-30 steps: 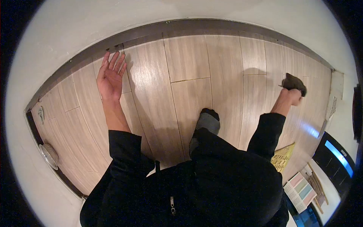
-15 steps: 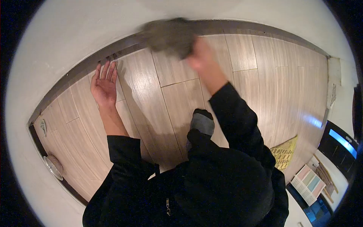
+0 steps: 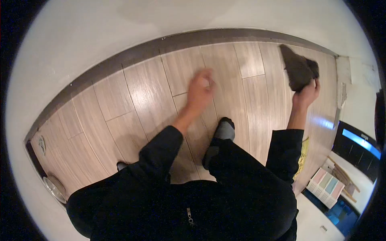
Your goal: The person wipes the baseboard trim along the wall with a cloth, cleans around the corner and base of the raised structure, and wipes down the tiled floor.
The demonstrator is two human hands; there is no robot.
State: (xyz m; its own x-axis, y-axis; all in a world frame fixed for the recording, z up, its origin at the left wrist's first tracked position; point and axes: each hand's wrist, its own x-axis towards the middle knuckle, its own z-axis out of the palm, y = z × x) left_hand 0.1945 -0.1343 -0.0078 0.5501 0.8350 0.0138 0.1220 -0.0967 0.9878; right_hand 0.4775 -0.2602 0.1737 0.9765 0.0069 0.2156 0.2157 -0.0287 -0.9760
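A dark grey-brown cloth (image 3: pixel 298 72) hangs bunched from the fingers of my right hand (image 3: pixel 306 95). That hand is closed on the cloth's lower edge, over the floor at the right, a little short of the baseboard. My left hand (image 3: pixel 199 92) hovers over the middle of the wood-look floor (image 3: pixel 148 86), its fingers curled inward and smeared by motion. No object shows in the left hand. Beyond both hands runs the dark baseboard (image 3: pixel 181 40) at the foot of the white wall (image 3: pixel 161 16).
My socked foot (image 3: pixel 226 130) stands on the floor between my arms. At the lower right are a yellow patterned mat (image 3: pixel 301 158) and a white basket (image 3: pixel 321 188) with pastel panels. A round metallic item (image 3: pixel 54 188) sits by the left wall.
My right hand has carried the cloth from the baseboard's middle to the right. My left hand has moved right from the left part of the baseboard, and its spread fingers have curled.
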